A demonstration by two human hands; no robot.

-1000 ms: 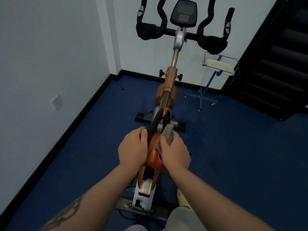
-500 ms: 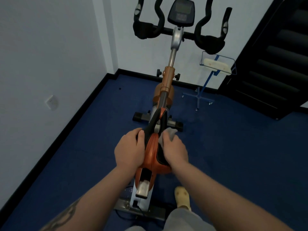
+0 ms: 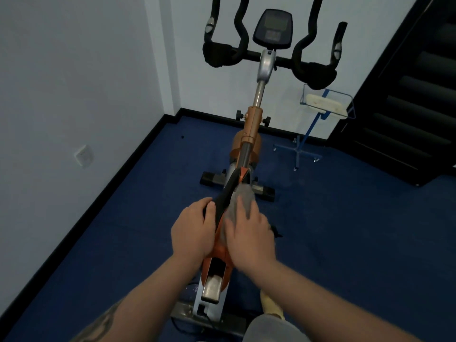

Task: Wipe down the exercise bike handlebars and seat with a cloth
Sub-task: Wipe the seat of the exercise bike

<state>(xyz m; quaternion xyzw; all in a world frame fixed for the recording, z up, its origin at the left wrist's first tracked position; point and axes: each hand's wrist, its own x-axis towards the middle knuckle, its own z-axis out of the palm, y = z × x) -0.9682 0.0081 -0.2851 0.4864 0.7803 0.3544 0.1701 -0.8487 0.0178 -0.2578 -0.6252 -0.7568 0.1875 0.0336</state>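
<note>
The exercise bike stands in front of me, seen from behind and above. Its black handlebars [image 3: 269,58] and console [image 3: 272,27] are at the top, far from both hands. My left hand [image 3: 192,230] grips the left side of the orange and black frame [image 3: 219,250]. My right hand [image 3: 249,238], blurred, presses a grey cloth [image 3: 240,201] against the frame's top and right side. A bare grey metal seat post [image 3: 212,288] sticks out below my hands; no saddle is in view.
A white wall with a socket [image 3: 84,155] runs along the left. A blue stand with a wire tray [image 3: 325,104] is right of the bike, with black stairs [image 3: 407,95] beyond. My foot in a pale slipper [image 3: 271,307] rests on the blue carpet beside the bike's base.
My right hand has slid the cloth over the frame, further onto its top and towards my left hand. The left hand keeps its grip.
</note>
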